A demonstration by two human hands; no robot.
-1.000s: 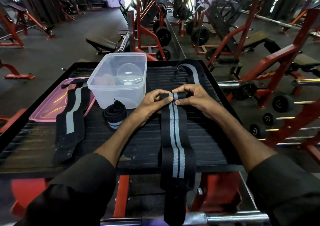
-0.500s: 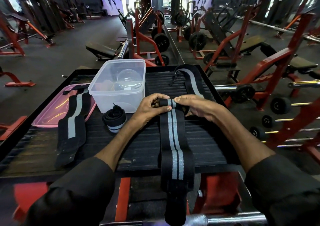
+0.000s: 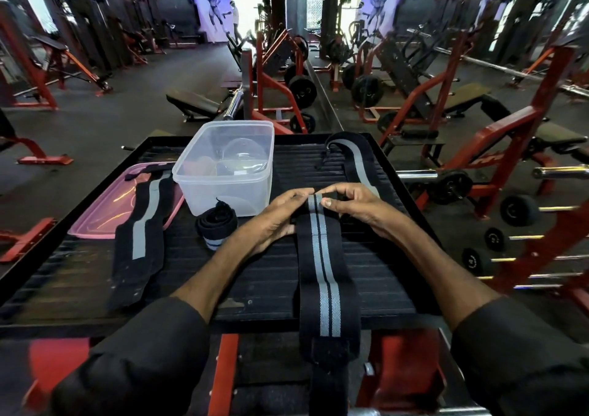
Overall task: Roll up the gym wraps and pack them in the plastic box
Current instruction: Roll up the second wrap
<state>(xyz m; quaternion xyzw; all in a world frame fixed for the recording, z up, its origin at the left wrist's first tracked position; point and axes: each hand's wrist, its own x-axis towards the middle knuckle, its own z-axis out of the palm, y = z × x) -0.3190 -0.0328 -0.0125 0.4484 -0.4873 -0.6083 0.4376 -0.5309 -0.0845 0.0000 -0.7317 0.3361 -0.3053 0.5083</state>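
A long black wrap with two grey stripes (image 3: 323, 275) lies down the middle of the black ribbed platform (image 3: 261, 272) and hangs over its near edge. My left hand (image 3: 279, 216) and my right hand (image 3: 353, 205) pinch its far end, which is curled into a small roll. A finished rolled wrap (image 3: 216, 226) stands to the left, in front of the clear plastic box (image 3: 223, 179). A flat wrap (image 3: 140, 237) lies at the left, partly on a pink lid (image 3: 95, 221). Another flat wrap (image 3: 353, 157) lies at the back right.
Red weight machines, benches and barbells fill the gym floor behind and to the right of the platform. Dumbbell handles (image 3: 510, 250) stick out on a rack at the right. A chrome bar (image 3: 414, 411) runs below the platform's near edge.
The rolled end of the striped wrap has come slightly toward me under both hands, and the roll has grown a little.
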